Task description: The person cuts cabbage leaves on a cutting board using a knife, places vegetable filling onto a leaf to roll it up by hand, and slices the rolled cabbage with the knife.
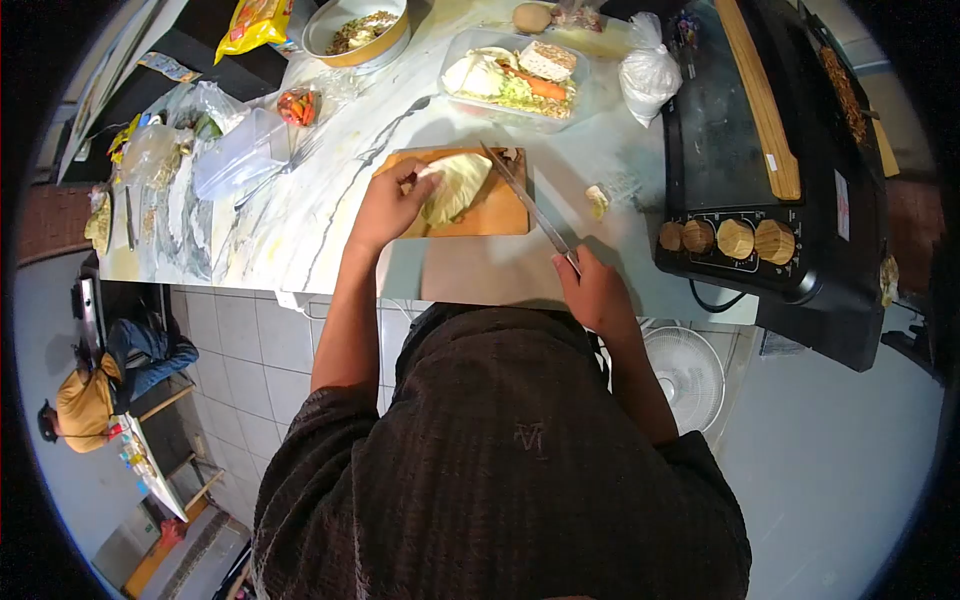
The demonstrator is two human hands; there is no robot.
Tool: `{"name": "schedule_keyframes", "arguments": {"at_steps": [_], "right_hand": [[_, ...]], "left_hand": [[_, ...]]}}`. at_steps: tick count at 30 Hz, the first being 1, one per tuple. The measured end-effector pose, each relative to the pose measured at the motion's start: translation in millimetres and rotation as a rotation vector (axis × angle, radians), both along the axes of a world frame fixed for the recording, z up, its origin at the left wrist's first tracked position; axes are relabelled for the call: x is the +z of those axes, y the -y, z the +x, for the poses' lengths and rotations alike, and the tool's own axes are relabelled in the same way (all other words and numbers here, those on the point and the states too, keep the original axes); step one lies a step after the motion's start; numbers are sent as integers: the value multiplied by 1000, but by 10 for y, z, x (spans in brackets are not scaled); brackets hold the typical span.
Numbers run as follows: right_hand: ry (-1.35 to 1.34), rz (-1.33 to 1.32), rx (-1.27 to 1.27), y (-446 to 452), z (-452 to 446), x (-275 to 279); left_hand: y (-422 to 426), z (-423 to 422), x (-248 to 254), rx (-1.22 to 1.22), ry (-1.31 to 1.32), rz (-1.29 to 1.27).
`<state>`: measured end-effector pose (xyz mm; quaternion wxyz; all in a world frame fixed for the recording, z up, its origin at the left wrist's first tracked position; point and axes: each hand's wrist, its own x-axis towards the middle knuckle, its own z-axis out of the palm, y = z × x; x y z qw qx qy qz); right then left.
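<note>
A pale green piece of cabbage (456,188) rests on a wooden cutting board (490,217). My left hand (396,203) grips its left side, fingers and thumb closed on the leaves. In my right hand (594,287) is a knife (535,212), held by the handle. Its blade slants up and left over the right part of the board, apart from the cabbage, with the tip near the board's far edge. A small cut-off scrap (597,202) lies on the counter right of the board.
Beyond the board stands a clear container (511,115) with cabbage, carrot and a pale block. A bowl (356,45), a bag of white powder (650,82) and a bag of red chillies (297,106) are around. A black stove-like appliance (770,215) borders the right. Another person (88,405) sits far left.
</note>
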<state>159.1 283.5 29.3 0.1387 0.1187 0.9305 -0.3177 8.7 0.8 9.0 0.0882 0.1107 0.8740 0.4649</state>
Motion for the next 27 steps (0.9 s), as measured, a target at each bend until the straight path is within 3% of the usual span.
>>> {"name": "schedule_keyframes", "arguments": {"at_steps": [1,3,6,8,10,17,24,26,27], "right_hand": [[-8,-28,-19,33,-16,11],[-17,-54,-42,97,-33,8],[-26,-62,-44,219,-66,-37],[-1,71,-59,336,-103,-66],[-71,62,-73,407,-146,-175],[-282,118,-66,670,-334,-381],[-255,180,-52,763,-458,-329],[-554,183,28,852,-526,-239],[-554,183,34,917,-568,-183]], "left_hand": [[32,-13,-37,2,1,0],[42,-35,-65,116,81,232],[135,-27,-67,113,160,305],[191,-18,-113,122,162,337],[238,26,-132,97,169,595],[492,103,-114,59,197,649],[556,230,29,159,330,601],[506,278,105,135,316,597],[493,284,89,140,315,599]]}}
